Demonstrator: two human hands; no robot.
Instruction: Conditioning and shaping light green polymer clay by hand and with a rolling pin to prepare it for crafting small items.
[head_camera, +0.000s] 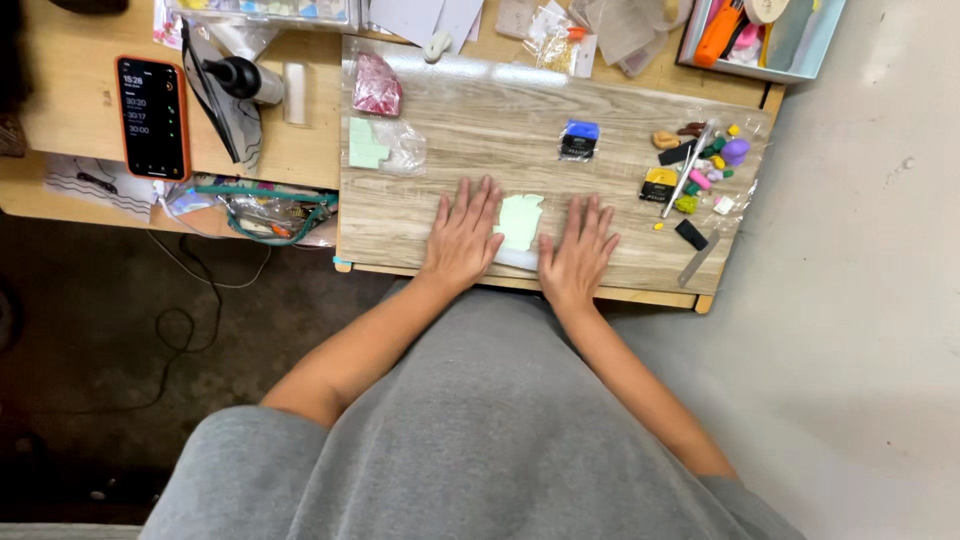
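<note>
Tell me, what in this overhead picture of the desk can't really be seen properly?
- Head view: the lower edge of the pale green clay sheet is hidden by the left hand and right hand.
- Head view: the small coloured clay bits are too tiny to identify.
- Head view: the tool tray is cut off by the top edge.

Single head view, steep downward, close over wooden board (480, 130).

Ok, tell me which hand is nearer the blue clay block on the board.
Right. The right hand lies flat just below the blue clay block; the left hand lies flat farther off, across the pale green clay sheet.
</note>
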